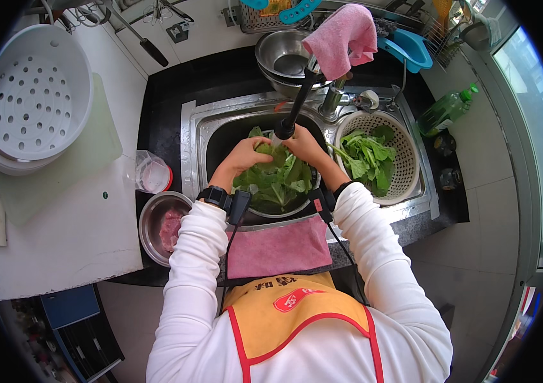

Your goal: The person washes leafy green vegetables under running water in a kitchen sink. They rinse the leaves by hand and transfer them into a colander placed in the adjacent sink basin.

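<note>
Both hands are under the black faucet spout (285, 128), over a metal basin (287, 215) of leafy greens in the sink. My left hand (243, 157) grips a green leaf (271, 155), its thumb lying on the leaf. My right hand (306, 144) is at the far side of the same greens, beside the spout; its fingertips are partly hidden, so its grip is unclear. Water runs from the spout onto the leaves. To the right, a beige plastic colander (408, 165) holds more leafy greens (372, 160).
Stacked steel bowls (278, 52) stand behind the sink. A pink cloth (343, 40) drapes the faucet; another (278, 249) lies on the front edge. At left are a bowl of raw meat (149, 227), a clear plastic container (152, 173) and a white perforated basket (36, 95). A green bottle (446, 112) stands right.
</note>
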`<state>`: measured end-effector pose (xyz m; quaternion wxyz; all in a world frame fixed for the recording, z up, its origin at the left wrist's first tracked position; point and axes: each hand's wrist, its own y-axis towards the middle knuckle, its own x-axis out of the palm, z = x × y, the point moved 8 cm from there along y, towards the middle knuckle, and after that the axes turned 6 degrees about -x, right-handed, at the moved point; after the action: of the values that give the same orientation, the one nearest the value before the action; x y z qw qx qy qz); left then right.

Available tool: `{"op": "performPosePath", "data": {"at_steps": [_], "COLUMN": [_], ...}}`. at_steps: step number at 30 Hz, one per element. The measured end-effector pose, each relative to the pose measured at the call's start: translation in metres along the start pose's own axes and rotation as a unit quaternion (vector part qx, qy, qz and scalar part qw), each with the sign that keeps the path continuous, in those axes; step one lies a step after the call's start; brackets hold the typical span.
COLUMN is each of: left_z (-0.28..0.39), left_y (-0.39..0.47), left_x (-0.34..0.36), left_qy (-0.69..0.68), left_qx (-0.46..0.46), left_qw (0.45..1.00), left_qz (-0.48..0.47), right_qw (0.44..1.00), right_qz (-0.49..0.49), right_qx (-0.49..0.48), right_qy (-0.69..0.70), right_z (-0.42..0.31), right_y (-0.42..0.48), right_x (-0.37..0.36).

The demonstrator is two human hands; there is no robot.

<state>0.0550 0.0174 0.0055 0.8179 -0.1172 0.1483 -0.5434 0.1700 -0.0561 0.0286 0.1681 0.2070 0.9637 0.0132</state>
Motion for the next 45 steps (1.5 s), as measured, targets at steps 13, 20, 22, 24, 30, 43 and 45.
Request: {"op": "performPosePath", "data": {"at_steps": [13,20,22,24,30,43,45], "left_z": [0.008,0.019,0.021,0.023,-0.046,-0.148,-0.151], "left_y": [0.002,0.001,0.000,-0.001,0.021,0.026,0.029], "left_x": [-0.011,-0.008,-0.003,-0.001,-0.007,0.005,0.012], "left_qy": [-0.079,-0.010,-0.012,-0.037,0.001,0.383,0.404], "left_qx": [-0.053,-0.020,0.018,0.019,-0.021,-0.236,-0.213], "left_qw": [0.994,1.000,0.999,0.999,0.999,0.889,0.888], "left_qz": [-0.049,-0.010,-0.035,-0.030,0.027,0.089,0.063], "right_qw": [0.975,0.965,0.963,0.966,0.994,0.876,0.872], "right_qz": [-0.038,-0.032,-0.019,-0.017,-0.060,-0.158,-0.218], "right_qx": [0.138,0.128,0.134,0.118,0.077,0.131,0.109], "right_qy": [0.169,0.227,0.232,0.227,0.050,-0.436,-0.424], "right_z": [-0.006,-0.003,-0.001,0.002,0.051,0.140,0.145], "right_y": [0.004,0.006,0.005,0.005,0.001,-0.032,-0.034], "right_x": [0.003,0.006,0.004,0.004,0.010,0.072,0.087]}}
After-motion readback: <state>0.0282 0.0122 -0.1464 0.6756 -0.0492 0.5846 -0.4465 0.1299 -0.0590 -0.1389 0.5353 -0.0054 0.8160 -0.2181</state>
